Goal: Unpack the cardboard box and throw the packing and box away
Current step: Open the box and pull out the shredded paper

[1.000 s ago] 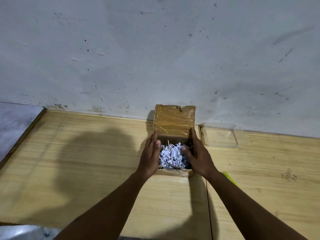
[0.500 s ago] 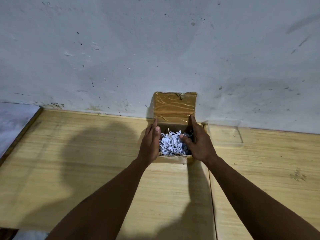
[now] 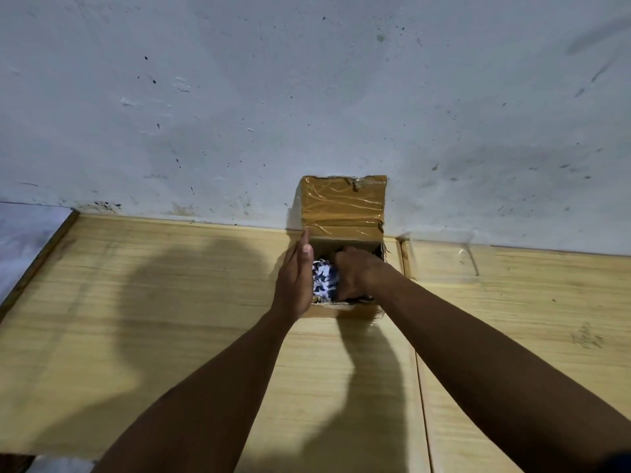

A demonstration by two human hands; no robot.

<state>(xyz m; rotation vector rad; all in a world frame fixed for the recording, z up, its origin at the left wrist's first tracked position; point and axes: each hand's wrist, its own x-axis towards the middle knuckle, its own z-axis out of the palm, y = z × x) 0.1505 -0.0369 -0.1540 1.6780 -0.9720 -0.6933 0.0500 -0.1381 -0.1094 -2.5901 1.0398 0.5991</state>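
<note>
The right hand [image 3: 355, 273] is pushed down into the small brown cardboard box [image 3: 343, 310], its fingers curled under into the white shredded-paper packing [image 3: 324, 279]; whether they have closed on anything cannot be told, because the fingertips are buried. The left hand [image 3: 295, 279] lies flat and open-fingered along the box's left wall, thumb at the rim, bracing it and gripping nothing.

The box stands on the pale yellow wood-grain tabletop [image 3: 170, 319], at its far edge and against the scuffed grey-white wall [image 3: 307, 97]. Its lid flap [image 3: 343, 206] is upright, leaning back on the wall, and is covered in creased glossy brown tape. No print, label or brand can be read on the flap or on the sides.

Just right of the box a clear strip of plastic film [image 3: 444, 257] lies flat on the tabletop. A seam [image 3: 418, 370] runs between two boards, passing under the right forearm. Both arms' shadows fall across the wood.
</note>
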